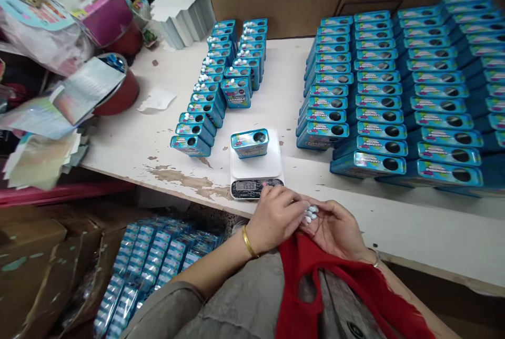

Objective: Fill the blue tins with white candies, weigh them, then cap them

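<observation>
Small white oval candies [311, 214] lie in the cupped palm of my right hand [339, 231], over the table's front edge. My left hand [278, 215], with a gold bangle on its wrist, reaches across with bent fingers, their tips at the candies. Whether it pinches one is hidden. Just beyond my hands is a white digital scale [258, 170] with lit digits on its display. One blue tin [249, 144] with a round hole in its top stands upright on the scale's plate, touched by neither hand.
Left of the scale, two rows of blue tins [191, 144] carry white candies on several tops. Many more tins [323, 134] stand in rows at right. Grey-white card stacks [185, 10] and a reddish pot [122, 92] are at left. Wrapped blue packs [145, 255] lie below the table.
</observation>
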Demonstrator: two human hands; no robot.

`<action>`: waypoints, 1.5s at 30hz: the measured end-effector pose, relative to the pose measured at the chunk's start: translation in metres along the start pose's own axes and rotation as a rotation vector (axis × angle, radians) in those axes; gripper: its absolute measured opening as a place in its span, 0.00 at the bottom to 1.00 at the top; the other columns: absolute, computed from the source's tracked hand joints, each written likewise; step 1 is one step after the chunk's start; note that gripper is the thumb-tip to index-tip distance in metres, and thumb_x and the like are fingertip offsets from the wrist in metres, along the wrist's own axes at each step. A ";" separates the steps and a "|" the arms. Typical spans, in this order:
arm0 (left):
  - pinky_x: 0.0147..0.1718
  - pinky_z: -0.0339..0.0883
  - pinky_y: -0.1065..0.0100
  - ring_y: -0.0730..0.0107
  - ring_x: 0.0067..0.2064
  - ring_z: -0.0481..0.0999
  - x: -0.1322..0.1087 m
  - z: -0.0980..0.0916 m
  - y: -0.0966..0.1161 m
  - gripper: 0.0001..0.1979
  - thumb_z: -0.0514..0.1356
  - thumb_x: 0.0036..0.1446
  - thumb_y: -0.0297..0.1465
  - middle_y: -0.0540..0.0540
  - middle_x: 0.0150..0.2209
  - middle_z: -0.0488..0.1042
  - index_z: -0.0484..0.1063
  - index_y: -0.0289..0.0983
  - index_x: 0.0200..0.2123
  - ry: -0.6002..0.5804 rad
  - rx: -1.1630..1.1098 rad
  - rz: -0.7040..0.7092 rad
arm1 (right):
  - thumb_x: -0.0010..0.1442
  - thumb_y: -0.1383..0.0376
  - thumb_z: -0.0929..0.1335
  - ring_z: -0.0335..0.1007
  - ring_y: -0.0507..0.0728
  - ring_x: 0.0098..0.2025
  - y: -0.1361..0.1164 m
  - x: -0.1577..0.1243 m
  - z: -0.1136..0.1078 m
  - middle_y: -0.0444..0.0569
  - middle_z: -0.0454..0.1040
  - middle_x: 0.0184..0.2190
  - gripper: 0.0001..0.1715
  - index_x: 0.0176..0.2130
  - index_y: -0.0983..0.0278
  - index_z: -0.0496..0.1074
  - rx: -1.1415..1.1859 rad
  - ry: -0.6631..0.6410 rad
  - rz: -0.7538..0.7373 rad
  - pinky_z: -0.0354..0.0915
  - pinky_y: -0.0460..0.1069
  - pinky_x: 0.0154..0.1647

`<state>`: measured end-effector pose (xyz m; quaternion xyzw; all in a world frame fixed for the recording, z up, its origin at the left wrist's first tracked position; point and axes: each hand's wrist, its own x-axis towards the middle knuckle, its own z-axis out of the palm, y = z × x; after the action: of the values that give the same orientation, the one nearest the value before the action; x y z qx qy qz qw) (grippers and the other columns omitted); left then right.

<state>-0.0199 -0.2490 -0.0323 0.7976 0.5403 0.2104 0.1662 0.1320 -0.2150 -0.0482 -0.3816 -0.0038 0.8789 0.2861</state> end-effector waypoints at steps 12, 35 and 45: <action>0.37 0.53 0.62 0.68 0.39 0.67 0.010 -0.009 -0.008 0.07 0.52 0.61 0.33 0.48 0.38 0.74 0.68 0.37 0.37 -0.039 0.027 0.027 | 0.51 0.69 0.68 0.66 0.48 0.24 0.001 0.017 0.010 0.42 0.72 0.22 0.03 0.29 0.66 0.74 0.039 0.009 0.038 0.65 0.41 0.22; 0.45 0.52 0.59 0.63 0.43 0.69 0.103 -0.067 -0.046 0.19 0.60 0.55 0.36 0.46 0.42 0.72 0.65 0.38 0.50 0.103 0.213 0.170 | 0.52 0.62 0.68 0.57 0.45 0.18 -0.012 0.024 0.015 0.47 0.71 0.24 0.13 0.34 0.70 0.75 -0.114 -0.127 -0.016 0.48 0.41 0.14; 0.46 0.54 0.59 0.60 0.48 0.67 0.139 -0.023 -0.065 0.25 0.59 0.54 0.45 0.40 0.49 0.69 0.65 0.38 0.51 0.096 0.247 0.273 | 0.50 0.62 0.70 0.57 0.45 0.19 -0.016 0.015 0.007 0.48 0.71 0.24 0.11 0.31 0.69 0.76 -0.132 -0.035 -0.038 0.47 0.40 0.14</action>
<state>-0.0375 -0.0955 -0.0229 0.8669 0.4560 0.2010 0.0109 0.1273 -0.1922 -0.0496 -0.3839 -0.0740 0.8777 0.2771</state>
